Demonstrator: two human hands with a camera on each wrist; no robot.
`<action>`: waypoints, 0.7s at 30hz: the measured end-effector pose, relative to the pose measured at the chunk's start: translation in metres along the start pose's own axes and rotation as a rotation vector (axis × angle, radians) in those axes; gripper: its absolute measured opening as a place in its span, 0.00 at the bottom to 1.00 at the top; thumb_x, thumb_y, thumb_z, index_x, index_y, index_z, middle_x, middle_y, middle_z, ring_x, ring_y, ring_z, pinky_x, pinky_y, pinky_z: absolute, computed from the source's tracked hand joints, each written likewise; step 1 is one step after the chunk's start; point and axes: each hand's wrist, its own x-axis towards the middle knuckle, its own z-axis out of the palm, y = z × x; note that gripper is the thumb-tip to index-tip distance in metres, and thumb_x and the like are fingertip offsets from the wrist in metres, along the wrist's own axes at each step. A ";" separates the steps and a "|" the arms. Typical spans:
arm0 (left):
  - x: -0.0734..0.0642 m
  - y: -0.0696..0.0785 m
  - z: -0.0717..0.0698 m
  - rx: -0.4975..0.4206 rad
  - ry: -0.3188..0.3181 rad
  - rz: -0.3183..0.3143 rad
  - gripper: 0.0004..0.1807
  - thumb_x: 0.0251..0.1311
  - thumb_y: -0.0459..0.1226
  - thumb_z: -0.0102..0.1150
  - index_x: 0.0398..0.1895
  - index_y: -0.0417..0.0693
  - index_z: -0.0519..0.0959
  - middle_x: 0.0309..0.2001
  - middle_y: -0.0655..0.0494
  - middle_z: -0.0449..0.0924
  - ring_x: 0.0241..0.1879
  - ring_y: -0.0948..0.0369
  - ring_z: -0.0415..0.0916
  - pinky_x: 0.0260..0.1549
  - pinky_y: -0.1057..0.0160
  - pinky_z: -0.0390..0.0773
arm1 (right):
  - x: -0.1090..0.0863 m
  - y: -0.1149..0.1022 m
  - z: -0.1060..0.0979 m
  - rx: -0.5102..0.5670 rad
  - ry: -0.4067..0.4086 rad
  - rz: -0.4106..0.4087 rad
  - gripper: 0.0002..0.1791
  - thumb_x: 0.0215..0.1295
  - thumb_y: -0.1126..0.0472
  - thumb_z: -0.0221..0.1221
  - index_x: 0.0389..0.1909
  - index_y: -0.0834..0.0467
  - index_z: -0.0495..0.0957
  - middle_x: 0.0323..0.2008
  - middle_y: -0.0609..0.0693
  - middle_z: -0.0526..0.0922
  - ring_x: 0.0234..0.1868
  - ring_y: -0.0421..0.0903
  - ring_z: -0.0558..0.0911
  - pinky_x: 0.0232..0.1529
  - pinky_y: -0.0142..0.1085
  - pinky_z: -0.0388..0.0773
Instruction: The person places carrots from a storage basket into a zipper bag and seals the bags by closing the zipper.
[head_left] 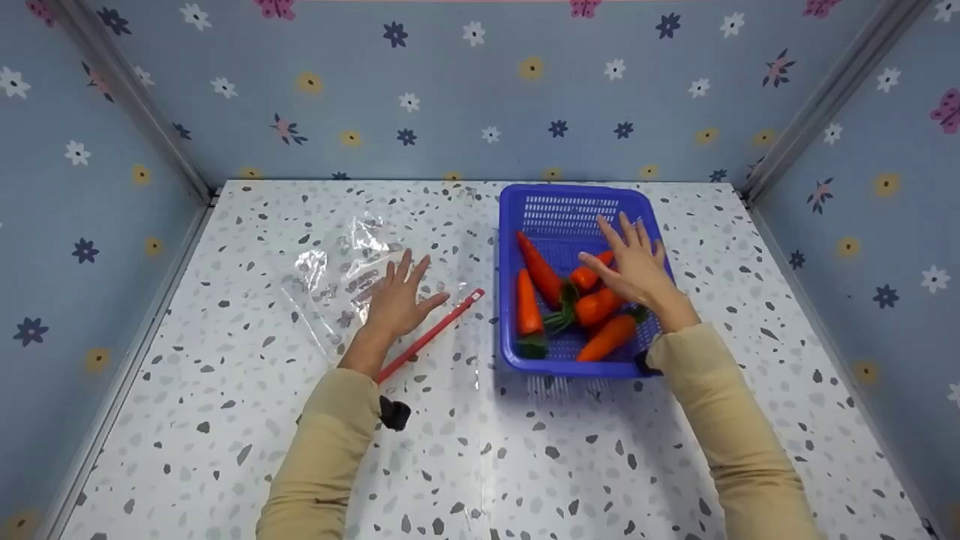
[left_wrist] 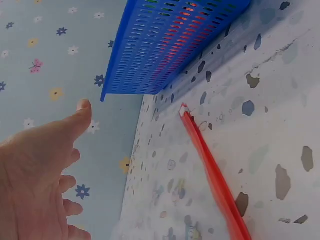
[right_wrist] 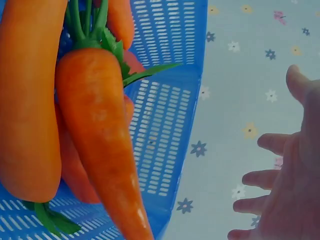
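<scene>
Okay, we see fingers spread on both: left hand over clear bag, nine o'clock; right hand over vegetables in blue basket, three o'clock.

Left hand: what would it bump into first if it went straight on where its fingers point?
Probably the flowered back wall, though the height of the left hand above the table is hard to judge.

Speckled tbl w/ bskt, plastic, red strip
</scene>
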 end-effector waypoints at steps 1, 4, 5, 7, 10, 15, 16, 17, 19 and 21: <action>0.000 -0.001 0.003 -0.005 -0.008 -0.007 0.42 0.56 0.59 0.46 0.69 0.51 0.47 0.69 0.45 0.37 0.65 0.42 0.36 0.57 0.37 0.46 | -0.001 -0.001 0.000 -0.002 -0.002 -0.003 0.44 0.55 0.28 0.39 0.69 0.47 0.43 0.68 0.58 0.37 0.66 0.61 0.34 0.58 0.63 0.28; 0.000 -0.005 0.010 -0.002 -0.032 -0.021 0.41 0.56 0.56 0.50 0.68 0.50 0.49 0.68 0.44 0.40 0.64 0.41 0.39 0.57 0.38 0.49 | -0.005 -0.006 -0.001 -0.018 -0.019 -0.011 0.44 0.56 0.28 0.38 0.69 0.47 0.44 0.68 0.58 0.39 0.66 0.61 0.36 0.58 0.63 0.32; 0.000 -0.006 0.013 0.000 -0.041 -0.025 0.41 0.56 0.55 0.51 0.68 0.49 0.49 0.68 0.44 0.41 0.64 0.41 0.40 0.57 0.38 0.50 | -0.006 -0.007 -0.001 -0.020 -0.027 -0.014 0.44 0.56 0.28 0.38 0.69 0.47 0.44 0.68 0.59 0.40 0.66 0.62 0.37 0.58 0.63 0.32; -0.001 -0.008 0.017 0.009 -0.057 -0.032 0.40 0.55 0.52 0.54 0.68 0.48 0.51 0.67 0.43 0.42 0.64 0.41 0.43 0.57 0.39 0.52 | -0.009 -0.010 -0.001 -0.027 -0.037 -0.023 0.44 0.56 0.29 0.38 0.69 0.48 0.46 0.67 0.59 0.42 0.66 0.62 0.39 0.58 0.64 0.34; -0.002 -0.009 0.023 0.010 -0.092 -0.072 0.39 0.54 0.49 0.58 0.66 0.48 0.55 0.67 0.44 0.44 0.63 0.42 0.46 0.54 0.37 0.56 | -0.014 -0.014 -0.002 -0.022 -0.047 -0.037 0.42 0.57 0.31 0.41 0.68 0.50 0.47 0.67 0.60 0.44 0.65 0.63 0.43 0.58 0.64 0.36; -0.002 -0.009 0.032 -0.028 -0.119 -0.152 0.38 0.50 0.43 0.62 0.65 0.48 0.58 0.66 0.44 0.48 0.62 0.42 0.50 0.47 0.29 0.55 | -0.022 -0.021 -0.004 0.013 -0.046 -0.055 0.41 0.59 0.35 0.45 0.67 0.54 0.50 0.66 0.62 0.48 0.64 0.65 0.48 0.56 0.66 0.39; -0.002 -0.009 0.034 -0.031 -0.111 -0.149 0.38 0.49 0.42 0.63 0.64 0.46 0.59 0.65 0.43 0.50 0.61 0.42 0.51 0.48 0.31 0.57 | -0.024 -0.022 -0.005 0.021 -0.044 -0.059 0.41 0.59 0.36 0.46 0.67 0.55 0.51 0.65 0.63 0.48 0.63 0.65 0.49 0.56 0.66 0.40; -0.002 -0.009 0.036 -0.035 -0.102 -0.143 0.38 0.48 0.41 0.64 0.63 0.44 0.60 0.64 0.41 0.51 0.61 0.41 0.53 0.49 0.34 0.58 | -0.025 -0.023 -0.005 0.027 -0.040 -0.065 0.41 0.59 0.36 0.46 0.67 0.56 0.51 0.65 0.63 0.49 0.63 0.66 0.50 0.56 0.66 0.41; -0.002 -0.010 0.040 -0.037 -0.077 -0.124 0.37 0.46 0.39 0.66 0.61 0.40 0.62 0.61 0.39 0.56 0.58 0.42 0.57 0.50 0.41 0.64 | -0.029 -0.026 -0.005 0.038 -0.032 -0.072 0.41 0.59 0.36 0.46 0.66 0.57 0.53 0.64 0.64 0.51 0.63 0.65 0.51 0.56 0.66 0.43; -0.002 -0.010 0.044 -0.037 -0.055 -0.108 0.37 0.44 0.37 0.67 0.59 0.37 0.64 0.57 0.37 0.59 0.54 0.43 0.62 0.48 0.48 0.69 | -0.033 -0.028 -0.004 0.046 -0.021 -0.085 0.41 0.58 0.36 0.46 0.66 0.58 0.54 0.64 0.64 0.52 0.62 0.65 0.53 0.56 0.65 0.46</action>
